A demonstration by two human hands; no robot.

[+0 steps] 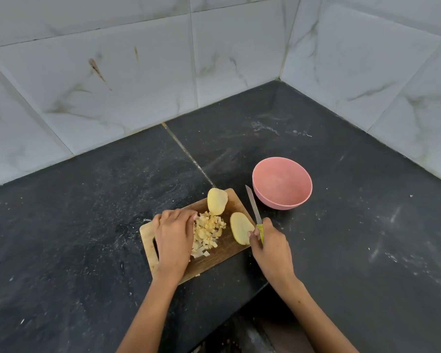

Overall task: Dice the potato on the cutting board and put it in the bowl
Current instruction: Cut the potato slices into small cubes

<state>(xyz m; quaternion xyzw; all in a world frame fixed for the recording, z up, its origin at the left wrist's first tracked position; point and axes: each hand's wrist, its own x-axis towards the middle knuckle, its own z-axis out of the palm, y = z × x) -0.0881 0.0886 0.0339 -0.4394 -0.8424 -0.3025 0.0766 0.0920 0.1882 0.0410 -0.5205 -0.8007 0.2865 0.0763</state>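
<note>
On a speckled black stone surface (pixel 87 212), my left hand (pixel 173 240) lies flat, its grip released, against pale diced potato (pixel 208 234) on the wooden cutting board (pixel 220 256). Two smooth potato halves (pixel 217 201) sit at 1 o'clock. My right hand (pixel 270 248) grasps the knife (pixel 253 207); the matte pink bowl (pixel 281 183) stands empty.

Our left hand (pixel 173 238) lies flat, palm down, fingers bent a little at the tips. Our right hand (pixel 270 247) is curled tight around a knife (pixel 255 212) handle.
</note>
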